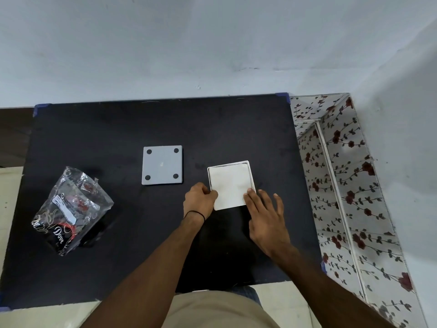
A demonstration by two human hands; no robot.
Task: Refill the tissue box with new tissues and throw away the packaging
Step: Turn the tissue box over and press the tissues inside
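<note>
the white square tissue box point(252, 176) sits on the black worktop point(118, 256), right of centre and near the front edge, its open side facing up. a flat white stack of tissues point(230, 185) fills it almost to the rim.

both bare forearms reach in from the bottom of the view and meet at the box's near side. the left hand point(200, 200) is at the near-left corner with its fingers curled in and the thumb over the edge, gripping the box there; a thin black band point(195, 213) circles that wrist. the right hand point(267, 218) lies flat and low with its fingers straight and spread apart, holding nothing, the first fingertips resting at the box's near-right corner.

just left of the box and further back lies a grey square base plate point(162, 165) with four black round pads, apart from both hands. the crumpled clear plastic packaging point(71, 209) lies well apart at the worktop's left side. a flower-patterned cabinet point(343, 162) stands beside the worktop on the right.
</note>
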